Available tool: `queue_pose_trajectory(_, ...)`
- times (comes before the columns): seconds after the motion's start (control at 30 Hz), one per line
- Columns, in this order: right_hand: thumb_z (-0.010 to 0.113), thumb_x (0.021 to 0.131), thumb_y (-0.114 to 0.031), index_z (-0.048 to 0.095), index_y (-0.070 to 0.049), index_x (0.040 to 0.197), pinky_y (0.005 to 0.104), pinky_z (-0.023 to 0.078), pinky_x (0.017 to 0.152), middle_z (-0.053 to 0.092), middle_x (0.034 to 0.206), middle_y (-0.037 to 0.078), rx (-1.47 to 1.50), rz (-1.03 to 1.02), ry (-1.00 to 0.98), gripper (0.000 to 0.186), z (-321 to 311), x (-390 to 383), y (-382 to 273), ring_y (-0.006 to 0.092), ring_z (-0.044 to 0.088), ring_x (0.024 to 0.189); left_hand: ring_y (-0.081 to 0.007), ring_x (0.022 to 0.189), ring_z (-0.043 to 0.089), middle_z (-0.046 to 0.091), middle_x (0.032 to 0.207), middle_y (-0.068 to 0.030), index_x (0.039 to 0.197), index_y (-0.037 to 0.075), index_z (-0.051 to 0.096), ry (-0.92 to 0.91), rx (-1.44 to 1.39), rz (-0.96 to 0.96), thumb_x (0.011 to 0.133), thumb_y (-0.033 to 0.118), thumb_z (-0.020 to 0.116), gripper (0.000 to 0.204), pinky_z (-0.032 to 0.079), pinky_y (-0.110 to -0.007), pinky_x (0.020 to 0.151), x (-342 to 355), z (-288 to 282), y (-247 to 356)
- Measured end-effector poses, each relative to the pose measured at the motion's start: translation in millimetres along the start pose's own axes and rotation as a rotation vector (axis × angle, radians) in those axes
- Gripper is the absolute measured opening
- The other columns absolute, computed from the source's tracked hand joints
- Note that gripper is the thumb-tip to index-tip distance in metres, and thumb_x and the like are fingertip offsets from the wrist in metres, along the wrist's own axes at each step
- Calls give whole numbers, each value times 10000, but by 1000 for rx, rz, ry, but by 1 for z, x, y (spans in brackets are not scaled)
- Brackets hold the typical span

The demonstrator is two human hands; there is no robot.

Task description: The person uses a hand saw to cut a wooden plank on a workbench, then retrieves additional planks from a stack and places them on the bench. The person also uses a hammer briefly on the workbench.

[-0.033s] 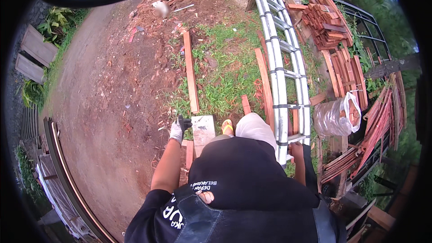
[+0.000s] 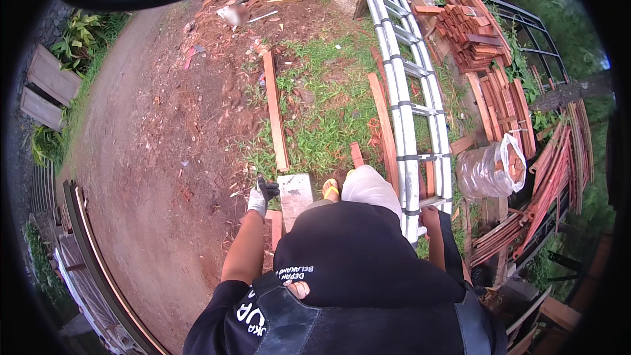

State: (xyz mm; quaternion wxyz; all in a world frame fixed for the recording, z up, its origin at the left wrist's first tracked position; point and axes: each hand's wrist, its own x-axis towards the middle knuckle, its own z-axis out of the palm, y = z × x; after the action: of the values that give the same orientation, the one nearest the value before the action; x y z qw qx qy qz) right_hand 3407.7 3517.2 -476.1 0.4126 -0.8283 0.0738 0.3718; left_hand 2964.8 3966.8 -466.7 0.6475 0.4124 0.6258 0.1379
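My left hand [image 2: 261,196] wears a white glove with dark fingers. It hangs beside a pale concrete block [image 2: 296,192], thumb apart from the other fingers and nothing seen in it. On the right, my bare right hand [image 2: 431,218] is closed at the near end of a long silver ladder [image 2: 409,118], by one of its rungs. My arm and the rail hide part of that grip. The ladder stretches away from me, with dark bands around its rails.
A reddish plank [image 2: 276,112] lies ahead beyond the block, and another plank [image 2: 383,128] lies along the ladder's left side. To the right are stacked timber [image 2: 474,36], a clear plastic sack [image 2: 483,174] of wood pieces and red poles [image 2: 545,187]. A dirt track [image 2: 125,138] runs on the left.
The whole view has shifted slightly. My left hand sits a little lower beside the block, and my right hand stays at the ladder.
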Motion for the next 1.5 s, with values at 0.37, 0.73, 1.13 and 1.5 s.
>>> queue_pose_trajectory(0.37,671,864,-305,740,21,939,389,582,668,731,790,154,-200,201,-40,341,92,130,-43,244,724,709,-298,740,697,726,891,-197,1102,-53,681,-318,567,-407,960,483,486,588,577,-405,707,152,60,8)
queue_pose_trajectory(0.73,654,939,-171,683,8,1013,303,530,538,669,773,55,292,-1,316,196,56,272,-294,143,647,619,-242,823,705,723,943,-113,1235,-40,642,-402,193,274,961,228,611,384,595,-358,804,426,351,441)
queue_pose_trajectory(1.13,563,989,-278,611,-58,1017,323,333,392,486,667,24,952,966,609,227,212,235,-287,163,434,448,-295,715,711,740,922,-199,1088,-64,692,-930,997,94,992,623,503,719,587,-390,667,642,573,507)
queue_pose_trajectory(1.5,648,928,-229,729,43,1010,409,547,710,744,903,144,587,578,783,295,302,226,-410,247,707,828,-295,576,617,668,779,-118,923,60,631,-674,1031,-316,1011,291,560,256,483,-417,465,790,653,679)
